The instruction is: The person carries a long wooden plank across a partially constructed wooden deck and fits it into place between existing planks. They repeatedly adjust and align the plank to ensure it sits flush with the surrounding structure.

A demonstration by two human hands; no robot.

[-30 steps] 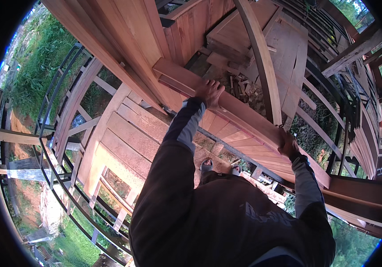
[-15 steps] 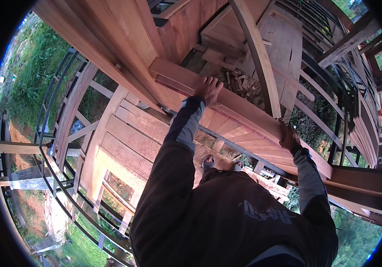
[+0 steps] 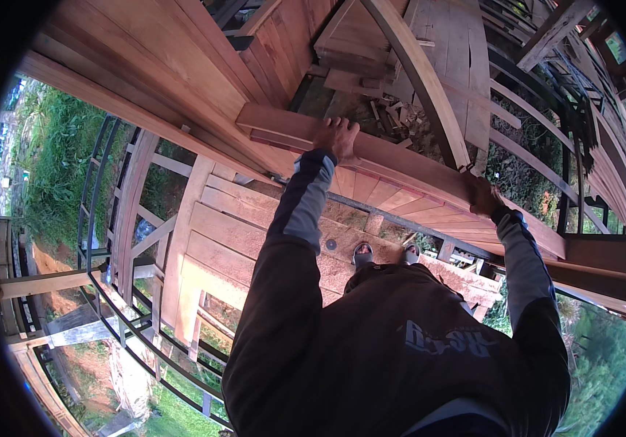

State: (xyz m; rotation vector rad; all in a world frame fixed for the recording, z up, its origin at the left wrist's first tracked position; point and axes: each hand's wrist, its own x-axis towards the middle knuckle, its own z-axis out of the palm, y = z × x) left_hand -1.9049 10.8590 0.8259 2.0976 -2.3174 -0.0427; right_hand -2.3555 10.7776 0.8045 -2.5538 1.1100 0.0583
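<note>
A long reddish-brown wooden beam [image 3: 411,163] runs slantwise in front of me, from upper left to lower right, along the top of a wall of narrow planks [image 3: 393,198]. My left hand [image 3: 338,138] grips the beam toward its left end, fingers curled over the top and far edge. Farther right, my right hand [image 3: 483,195] is closed round the same beam, close to the lower end of a curved pale timber [image 3: 433,95]. Part of the right hand's fingers lies in shadow.
Below me, sawdust covers a slatted wooden platform [image 3: 229,217], where my sandalled feet stand. Curved black metal rails [image 3: 88,211] border a drop to grass at left. Wood offcuts [image 3: 393,116] lie beyond the beam. A tall plank wall [image 3: 145,51] rises at upper left.
The whole view has shifted slightly, with the platform and rails appearing farther right. Both hands keep their hold on the beam, at about the same places along it.
</note>
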